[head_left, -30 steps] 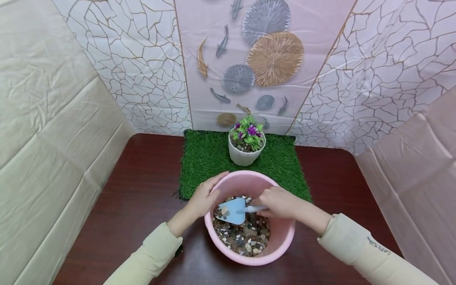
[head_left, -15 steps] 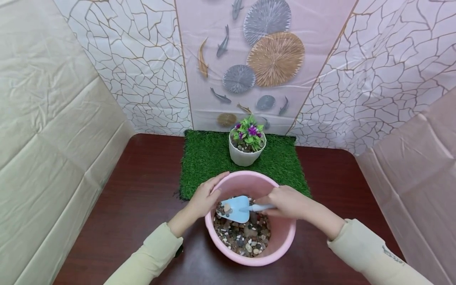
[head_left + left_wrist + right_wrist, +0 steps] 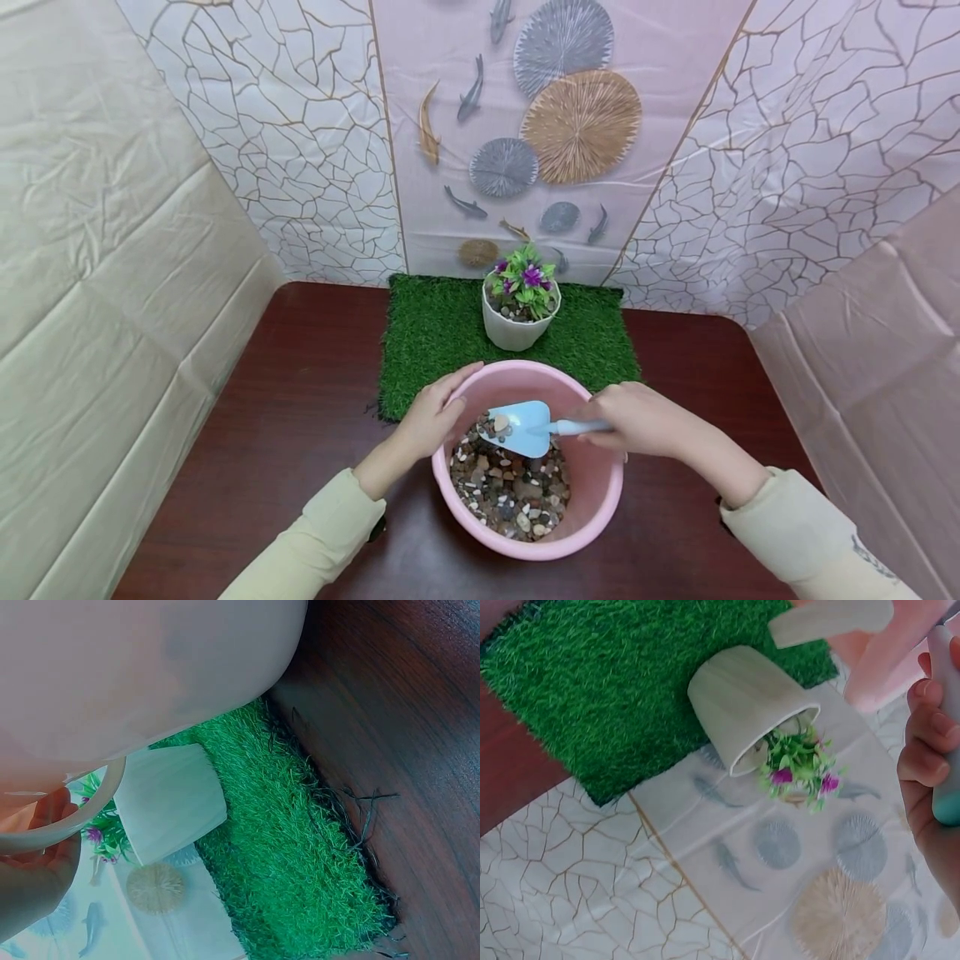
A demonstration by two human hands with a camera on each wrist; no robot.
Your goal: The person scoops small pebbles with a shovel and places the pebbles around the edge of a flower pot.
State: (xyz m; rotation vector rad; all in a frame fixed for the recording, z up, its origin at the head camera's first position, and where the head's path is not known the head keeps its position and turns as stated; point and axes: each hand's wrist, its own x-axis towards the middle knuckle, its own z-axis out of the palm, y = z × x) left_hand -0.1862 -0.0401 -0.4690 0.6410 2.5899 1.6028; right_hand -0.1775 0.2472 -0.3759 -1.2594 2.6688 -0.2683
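A round pink tub (image 3: 525, 549) stands on the table, its bottom covered with mixed pebbles (image 3: 504, 496). At the tub's left side, my left hand (image 3: 426, 418) grips the rim, thumb on the inside; the left wrist view shows this hand (image 3: 41, 881) at the rim too. My right hand (image 3: 637, 419) is above the right rim, fingers curled round the handle of a light blue trowel (image 3: 534, 427). The blade hangs over the pebbles inside the tub and carries a few small stones (image 3: 498, 426). In the right wrist view the trowel's handle (image 3: 949, 742) lies in the curled fingers.
Behind the tub, a white pot (image 3: 516, 332) with a purple-flowered plant (image 3: 528, 282) stands on a green turf mat (image 3: 431, 342). The dark wooden table (image 3: 300, 375) extends to both sides. Patterned cloth (image 3: 480, 200) hangs at the back, with plain cloth walls left and right.
My right hand has moved right and up with the trowel, drawing the blade away from the tub's left side and raising it off the pebbles. My left hand stays at the rim.
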